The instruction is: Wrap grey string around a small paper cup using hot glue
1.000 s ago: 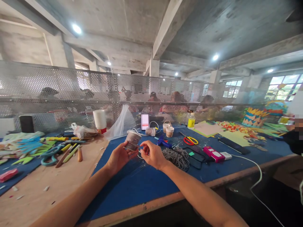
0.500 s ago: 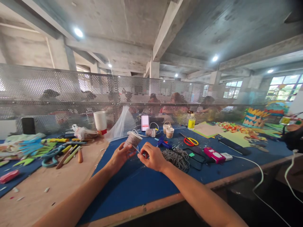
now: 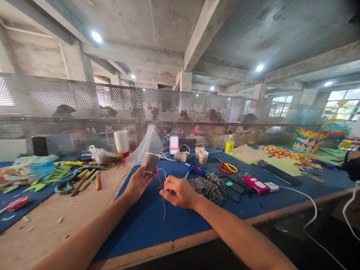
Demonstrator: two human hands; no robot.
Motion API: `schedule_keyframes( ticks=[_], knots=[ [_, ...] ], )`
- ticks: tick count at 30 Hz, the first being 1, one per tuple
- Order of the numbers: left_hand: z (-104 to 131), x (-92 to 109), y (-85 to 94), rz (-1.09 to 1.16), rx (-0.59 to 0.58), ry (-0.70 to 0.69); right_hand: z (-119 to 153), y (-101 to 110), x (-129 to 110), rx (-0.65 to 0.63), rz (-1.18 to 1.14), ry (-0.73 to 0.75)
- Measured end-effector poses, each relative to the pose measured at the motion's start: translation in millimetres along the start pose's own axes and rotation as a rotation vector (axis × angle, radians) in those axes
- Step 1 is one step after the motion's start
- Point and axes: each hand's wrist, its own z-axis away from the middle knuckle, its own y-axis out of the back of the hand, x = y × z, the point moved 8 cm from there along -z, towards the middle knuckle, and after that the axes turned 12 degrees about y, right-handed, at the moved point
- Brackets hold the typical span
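Observation:
A small cup wrapped in grey cord (image 3: 151,162) is held tilted in my left hand (image 3: 140,183), with fingers around its lower side. To its right, my right hand (image 3: 177,190) is closed with thumb and fingertips together; what it pinches, if anything, is too small to make out. A loose grey cord end (image 3: 164,210) hangs between the hands over the blue mat (image 3: 140,232). Just beyond my right hand lie a blue glue gun (image 3: 196,168) and a tangled pile of grey cord (image 3: 209,187).
Behind stand a lit phone (image 3: 174,144), another wrapped cup (image 3: 180,156), two small cups (image 3: 202,155) and a yellow-labelled bottle (image 3: 229,144). Scissors (image 3: 228,167) and a magenta box (image 3: 256,184) lie right. Stacked paper cups (image 3: 122,143) and several tools (image 3: 84,182) are left.
My left hand has moved slightly left with the cup, which now sits more upright. My right hand has moved a little down and away from it, and the cord end now hangs in view.

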Motion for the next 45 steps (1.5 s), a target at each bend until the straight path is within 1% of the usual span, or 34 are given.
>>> schedule_keyframes(
  ticks=[2, 5, 7, 8, 10, 11, 13, 15, 17, 21, 24, 27, 30, 34, 37, 42, 45],
  knots=[
    [2.4, -2.1, -5.1, 0.032, -0.069, 0.057, 0.8, 7.0, 6.9, 0.084, 0.041, -0.049],
    [10.3, -11.9, -20.4, 0.038, -0.220, 0.168, 6.2, 18.5, 30.0, 0.274, 0.051, -0.209],
    [16.8, -19.0, -30.9, 0.025, -0.317, 0.222, 12.1, 19.2, 50.4, 0.385, -0.048, -0.334],
    [19.9, -22.3, -35.1, 0.014, -0.355, 0.245, 14.5, 16.0, 60.5, 0.420, -0.138, -0.389],
    [24.5, -29.2, -40.1, -0.014, -0.394, 0.298, 16.9, 4.9, 76.4, 0.444, -0.340, -0.472],
    [26.5, -32.1, -41.9, -0.026, -0.410, 0.321, 16.4, -1.2, 80.9, 0.434, -0.430, -0.491],
    [29.5, -36.3, -45.0, -0.051, -0.441, 0.350, 13.1, -10.9, 83.4, 0.388, -0.566, -0.490],
    [30.8, -38.8, -47.1, -0.086, -0.466, 0.350, 10.1, -14.3, 82.0, 0.357, -0.631, -0.470],
    [29.0, -38.6, -46.2, -0.137, -0.451, 0.308, 10.2, -11.5, 82.4, 0.370, -0.626, -0.469],
    [22.8, -29.8, -39.8, -0.244, -0.352, 0.139, 16.0, 0.1, 85.9, 0.413, -0.448, -0.506],
    [24.9, -29.1, -44.3, -0.285, -0.390, 0.112, 18.2, 1.1, 82.8, 0.382, -0.363, -0.522],
    [27.4, -30.5, -48.3, -0.291, -0.423, 0.123, 17.0, 0.2, 75.5, 0.335, -0.286, -0.505],
    [25.1, -32.2, -44.9, -0.268, -0.392, 0.156, 14.2, 0.0, 69.5, 0.309, -0.267, -0.467],
    [21.2, -31.1, -39.0, -0.216, -0.347, 0.177, 15.3, 3.7, 71.3, 0.363, -0.309, -0.450],
    [19.9, -31.4, -38.2, -0.200, -0.328, 0.183, 18.0, 8.2, 75.7, 0.394, -0.259, -0.447],
    [17.0, -35.3, -37.6, -0.216, -0.329, 0.189, 14.6, 13.9, 72.7, 0.383, -0.141, -0.356],
    [15.8, -39.0, -36.0, -0.241, -0.339, 0.198, 12.5, 14.9, 69.4, 0.374, -0.108, -0.343]
  ],
)
